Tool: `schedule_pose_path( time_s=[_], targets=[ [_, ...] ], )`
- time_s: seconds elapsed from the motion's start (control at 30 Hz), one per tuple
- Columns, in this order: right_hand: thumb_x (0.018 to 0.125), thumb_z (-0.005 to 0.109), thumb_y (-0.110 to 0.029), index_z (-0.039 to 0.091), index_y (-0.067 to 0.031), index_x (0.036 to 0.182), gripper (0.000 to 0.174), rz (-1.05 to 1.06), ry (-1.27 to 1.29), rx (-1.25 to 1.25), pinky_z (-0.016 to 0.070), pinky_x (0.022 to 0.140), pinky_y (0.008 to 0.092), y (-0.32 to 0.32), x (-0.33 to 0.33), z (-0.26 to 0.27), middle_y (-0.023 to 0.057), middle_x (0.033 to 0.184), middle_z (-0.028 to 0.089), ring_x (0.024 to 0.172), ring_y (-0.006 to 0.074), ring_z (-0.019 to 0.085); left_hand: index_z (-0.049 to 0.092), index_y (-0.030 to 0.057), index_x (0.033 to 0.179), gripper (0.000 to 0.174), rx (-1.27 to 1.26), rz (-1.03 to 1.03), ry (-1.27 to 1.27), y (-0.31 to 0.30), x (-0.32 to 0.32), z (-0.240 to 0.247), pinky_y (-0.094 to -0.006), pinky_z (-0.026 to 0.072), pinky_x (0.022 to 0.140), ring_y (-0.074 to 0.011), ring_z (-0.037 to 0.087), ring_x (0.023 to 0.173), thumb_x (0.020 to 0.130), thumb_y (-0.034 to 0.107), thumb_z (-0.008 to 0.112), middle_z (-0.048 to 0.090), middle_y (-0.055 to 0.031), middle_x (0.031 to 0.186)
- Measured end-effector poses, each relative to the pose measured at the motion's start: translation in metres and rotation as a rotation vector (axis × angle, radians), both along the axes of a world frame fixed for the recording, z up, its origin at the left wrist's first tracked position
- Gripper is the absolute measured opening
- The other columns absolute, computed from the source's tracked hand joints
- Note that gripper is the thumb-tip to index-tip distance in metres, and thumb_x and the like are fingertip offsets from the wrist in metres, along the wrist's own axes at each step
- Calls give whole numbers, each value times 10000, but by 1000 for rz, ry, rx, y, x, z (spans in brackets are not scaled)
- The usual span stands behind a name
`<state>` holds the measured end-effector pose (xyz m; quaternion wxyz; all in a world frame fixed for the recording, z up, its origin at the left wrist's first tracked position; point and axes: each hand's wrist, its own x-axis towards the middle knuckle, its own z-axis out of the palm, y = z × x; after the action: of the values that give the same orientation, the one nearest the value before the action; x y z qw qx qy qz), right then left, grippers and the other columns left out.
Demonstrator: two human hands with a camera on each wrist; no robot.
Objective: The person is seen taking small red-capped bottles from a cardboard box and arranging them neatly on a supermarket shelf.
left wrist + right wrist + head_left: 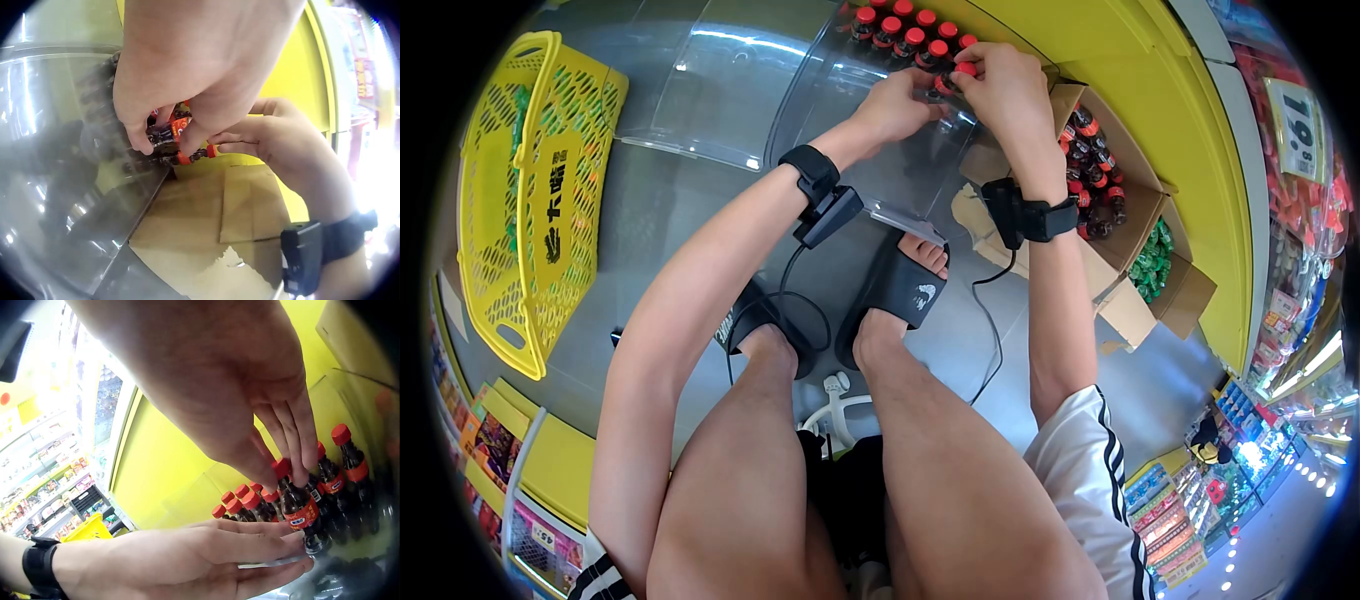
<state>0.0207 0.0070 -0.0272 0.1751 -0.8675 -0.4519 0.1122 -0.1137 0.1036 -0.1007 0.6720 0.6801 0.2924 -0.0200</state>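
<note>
— Knees (pixel 800 480) fill the bottom of the head view. What's going on past them?

— Somebody's crouched on the floor in sandals (pixel 900 285). Both hands are together over a clear bin (pixel 820 120), with the left hand (pixel 895 105) and right hand (pixel 1000 90) closed on one small bottle (pixel 962 70). A yellow basket (pixel 530 200) sits well off to the left, and a cardboard box (pixel 1140 165) of more stock is just beside the bin on the right.

— Which step, would you say?

— Setting that bottle in beside the other bottles (pixel 905 30) standing in the bin, I'd judge.

— And the left wrist view?

— The left hand (pixel 187 62) pinches the bottle (pixel 180 130) by its body, thumb against fingertips. The right hand (pixel 275 140) nips the cap end. It looks tilted there, though I can't tell how far.

— Right wrist?

— The right hand (pixel 237 381) has its fingertips on the red cap, and the left hand (pixel 206 556) is low by the base. The bottle (pixel 299 509) holds a dark drink and has a red cap and a red label band. It stands close against its neighbours. Next it wants seating upright, flush with the row, then both grips eased off without nudging the rest.
</note>
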Motion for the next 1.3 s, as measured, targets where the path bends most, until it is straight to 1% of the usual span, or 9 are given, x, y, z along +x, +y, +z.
schedule_pose_path(
  time_s=[0.13, 0.23, 0.3, 0.4, 0.47, 0.8, 0.93, 1.0, 1.3],
  targets=[
    [848, 797, -126, 817, -56, 1058, 223, -25, 10, -74, 620, 920, 481, 3, 0, -7, 230, 1002, 791, 994, 428, 769, 503, -10, 1581, 674, -94, -63, 90, 7, 3, -2, -345, 494, 1106, -228, 642, 1336, 995, 175, 782, 675, -165, 1385],
    [837, 794, -109, 820, -68, 1069, 238, -12, 8, -98, 622, 933, 477, 7, 3, -13, 232, 1012, 792, 1016, 430, 768, 454, -68, 1586, 605, -256, -55, 20, 8, 7, -13, -354, 502, 1139, -254, 649, 1312, 1021, 39, 642, 634, -192, 1404],
    [834, 793, -100, 822, -75, 1076, 244, 1, 16, -119, 622, 938, 476, 8, -1, -16, 230, 1020, 794, 1028, 427, 768, 402, -117, 1578, 582, -504, 107, 10, 5, 8, -12, -367, 492, 1201, -278, 646, 1312, 1002, -82, 479, 591, -227, 1445],
    [830, 788, -81, 825, -85, 1084, 256, -44, 45, -171, 625, 944, 473, 12, -1, -18, 227, 1059, 796, 1047, 412, 771, 391, -133, 1557, 586, -549, 137, 34, 8, 12, -15, -384, 475, 1246, -298, 640, 1322, 971, -135, 388, 575, -239, 1448],
    [862, 822, -175, 832, -106, 1126, 273, -61, 13, -184, 609, 960, 454, 14, 0, -20, 185, 1025, 812, 1035, 389, 775, 399, -131, 1549, 579, -564, 124, 23, 11, 12, -14, -383, 477, 1241, -306, 630, 1342, 970, -136, 397, 573, -241, 1460],
    [875, 830, -201, 813, -116, 1185, 322, -129, -42, -96, 610, 959, 479, 17, 1, -20, 197, 1079, 807, 1065, 408, 767, 407, -100, 1550, 577, -601, 87, -80, 11, 24, -26, -369, 461, 1241, -287, 556, 1444, 977, -169, 427, 544, -186, 1567],
    [884, 841, -226, 806, -129, 1189, 322, -153, -98, -207, 611, 945, 500, 22, -3, -6, 198, 1099, 803, 1077, 428, 761, 431, -90, 1541, 570, -642, 156, -48, 5, 24, -23, -367, 462, 1238, -272, 558, 1437, 977, -171, 423, 548, -170, 1563],
    [888, 842, -230, 808, -134, 1179, 309, -163, -109, -244, 610, 942, 504, 23, -5, -5, 197, 1095, 802, 1079, 431, 759, 517, -61, 1449, 456, -671, 189, -146, 3, 23, -29, -344, 537, 1079, -213, 628, 1183, 994, -82, 483, 590, -130, 1391],
    [897, 838, -228, 810, -130, 1159, 281, -192, -80, -221, 614, 930, 501, 23, -2, -5, 193, 1057, 803, 1059, 427, 765, 604, 9, 1340, 358, -738, 179, -178, 6, 29, -36, -334, 551, 1025, -175, 656, 1032, 1018, -92, 486, 639, -63, 1224]
  ],
)
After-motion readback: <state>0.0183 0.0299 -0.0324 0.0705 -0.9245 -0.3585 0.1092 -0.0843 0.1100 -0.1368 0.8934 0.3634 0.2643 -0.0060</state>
